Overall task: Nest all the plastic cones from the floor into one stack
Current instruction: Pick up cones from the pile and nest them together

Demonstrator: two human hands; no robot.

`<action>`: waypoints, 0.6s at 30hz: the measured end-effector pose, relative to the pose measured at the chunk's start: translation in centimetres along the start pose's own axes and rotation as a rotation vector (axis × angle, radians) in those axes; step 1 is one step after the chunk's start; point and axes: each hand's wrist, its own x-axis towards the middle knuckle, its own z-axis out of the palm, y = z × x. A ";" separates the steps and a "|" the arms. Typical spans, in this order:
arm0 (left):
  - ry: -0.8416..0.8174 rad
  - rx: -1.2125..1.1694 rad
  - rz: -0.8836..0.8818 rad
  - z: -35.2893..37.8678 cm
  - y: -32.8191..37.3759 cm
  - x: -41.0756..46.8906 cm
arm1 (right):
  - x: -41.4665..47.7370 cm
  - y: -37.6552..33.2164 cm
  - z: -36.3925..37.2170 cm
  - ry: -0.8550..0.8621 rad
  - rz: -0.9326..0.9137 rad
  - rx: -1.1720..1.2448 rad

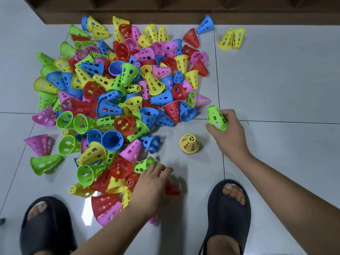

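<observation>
While the right hand (228, 133) holds a green cone (216, 117) with closed fingers above the tiled floor (276, 80), a yellow cone (189, 143) stands alone just below it, narrow end up. The left hand (153, 186) reaches into the near edge of the big heap of cones (114, 100), fingers on another green cone (144, 165); whether it grips, I cannot tell. Two black slippers (228, 210) stand near the heap, and a brown wooden base (165, 13) borders its far side.
</observation>
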 end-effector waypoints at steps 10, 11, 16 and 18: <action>0.034 -0.026 -0.055 1.7 -0.1 -1.2 | -4.8 0.0 3.0 -0.300 -0.091 0.005; 0.025 -0.028 -0.052 1.4 -0.1 -1.1 | -4.8 0.6 3.4 -0.317 -0.086 -0.031; -0.008 -0.063 -0.119 0.1 1.3 -1.0 | -4.7 3.1 4.4 -0.400 -0.096 -0.196; -0.013 -0.050 -0.124 0.0 1.5 -0.9 | -4.7 3.5 4.7 -0.402 -0.113 -0.214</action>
